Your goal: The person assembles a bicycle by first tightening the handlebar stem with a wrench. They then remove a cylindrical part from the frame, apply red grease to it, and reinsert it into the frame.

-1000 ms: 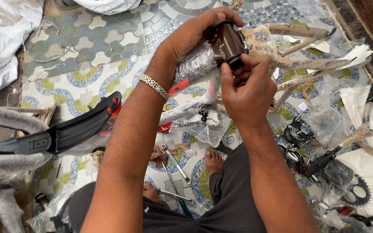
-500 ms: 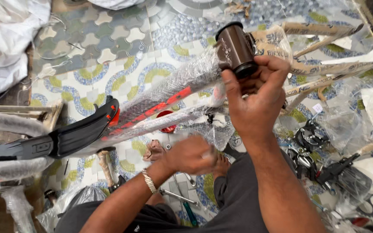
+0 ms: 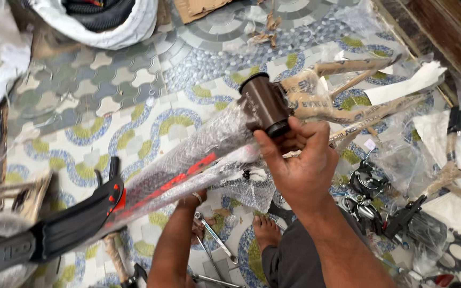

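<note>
Right hand [image 3: 300,165] is gripping the brown cylindrical shell [image 3: 265,105] at the end of a bicycle frame [image 3: 188,165], with the thumb pressing against the shell's dark open end and the other fingers curling around its underside — a closed, firm hold. That frame is lying slantwise across the view, its tubes wrapped in clear bubble film with red showing through, and it is being held up above the patterned tile floor [image 3: 113,106] rather than resting flat on it.

Left hand [image 3: 196,205] is reaching down beneath the wrapped tubes, mostly hidden by them; whether its fingers are spread or closed on anything cannot be told. A silver bracelet is showing at its wrist, and a metal spanner [image 3: 217,237] is lying on the floor just beside it.

Down at the lower left, a black mudguard [image 3: 65,229] with a red accent is sitting against the frame's lower end. Beyond the shell, paper-wrapped frame stays [image 3: 348,88] are fanning out toward the upper right. A black chainring [image 3: 457,256] and a cluster of dark brake parts [image 3: 369,186] are lying on plastic at the right — well apart from the shell. A white sack [image 3: 102,24] is slumping at the top left, and a bare foot [image 3: 265,229] is resting on the tiles between the arms.
</note>
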